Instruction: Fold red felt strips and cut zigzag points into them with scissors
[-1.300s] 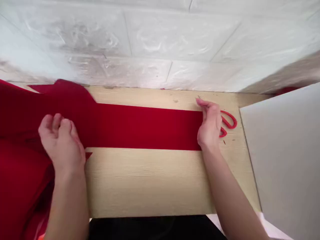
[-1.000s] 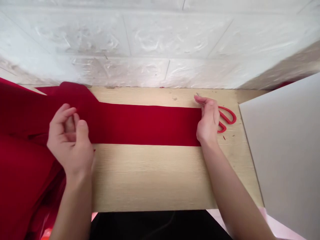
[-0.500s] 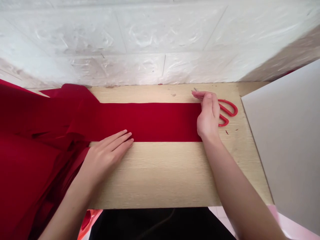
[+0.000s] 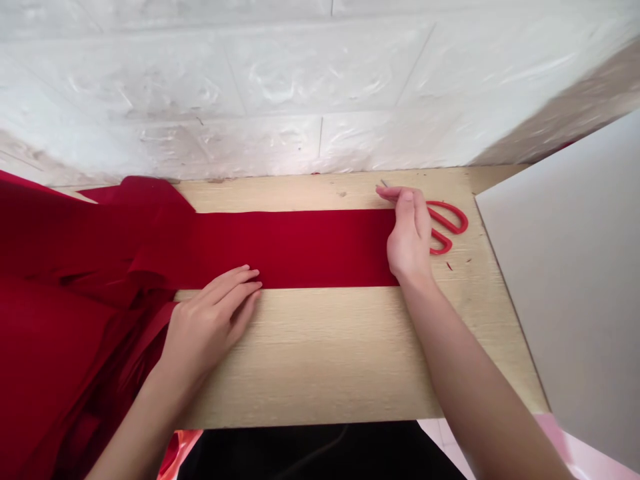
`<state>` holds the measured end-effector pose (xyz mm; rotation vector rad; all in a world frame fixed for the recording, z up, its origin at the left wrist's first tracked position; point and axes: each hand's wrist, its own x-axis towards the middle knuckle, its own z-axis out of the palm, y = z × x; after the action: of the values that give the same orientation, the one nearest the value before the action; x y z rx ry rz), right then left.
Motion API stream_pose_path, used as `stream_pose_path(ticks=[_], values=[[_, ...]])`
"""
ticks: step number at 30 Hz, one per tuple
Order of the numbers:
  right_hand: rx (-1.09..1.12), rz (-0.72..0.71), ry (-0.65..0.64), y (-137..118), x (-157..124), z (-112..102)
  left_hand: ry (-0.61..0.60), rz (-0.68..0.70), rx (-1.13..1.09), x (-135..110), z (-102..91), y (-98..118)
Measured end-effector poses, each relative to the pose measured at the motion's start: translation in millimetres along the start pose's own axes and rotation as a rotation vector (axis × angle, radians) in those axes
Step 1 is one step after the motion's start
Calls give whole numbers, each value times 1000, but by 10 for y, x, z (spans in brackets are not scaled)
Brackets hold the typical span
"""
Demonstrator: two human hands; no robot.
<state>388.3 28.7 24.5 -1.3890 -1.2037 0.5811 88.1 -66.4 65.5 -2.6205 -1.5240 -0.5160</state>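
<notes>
Left hand (image 4: 200, 327) has dropped onto the red cloth (image 4: 315, 247), mid-frame, fingers loosely spread at its lower edge; right hand (image 4: 411, 237) at its right end, can't tell grip. Light, even pressure should suit.

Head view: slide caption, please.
Left hand touching long red fabric strip, right hand at its end by red-handled scissors.

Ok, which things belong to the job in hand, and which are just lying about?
Apparently in the job:
red cloth strip, left hand at its near edge
scissors, partly hidden by the right hand
heaped red cloth

Probably just lying about:
white panel
small red scrap
</notes>
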Motion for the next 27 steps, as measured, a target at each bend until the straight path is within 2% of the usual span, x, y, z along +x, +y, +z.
stream_pose_path(ticks=[5,9,11,13,16,21,27], values=[[-10,-2,-11,-6,-4,1,13,-267,-135,166,-33,-9],[-8,4,-24,-34,-9,3,47,-312,-5,497,-148,-12],[-19,9,-35,-48,-12,0,-42,-316,68,679,-204,-54],[-34,9,-49,-55,-11,-2,-194,-335,124,822,-234,-150],[-32,0,-58,-60,-2,-3,-370,-356,242,916,-225,-377],[-31,7,-59,-77,12,-11,-469,-348,323,807,-179,-738],[-3,-6,-51,17,31,-14,-495,-316,278,393,-138,-1034]])
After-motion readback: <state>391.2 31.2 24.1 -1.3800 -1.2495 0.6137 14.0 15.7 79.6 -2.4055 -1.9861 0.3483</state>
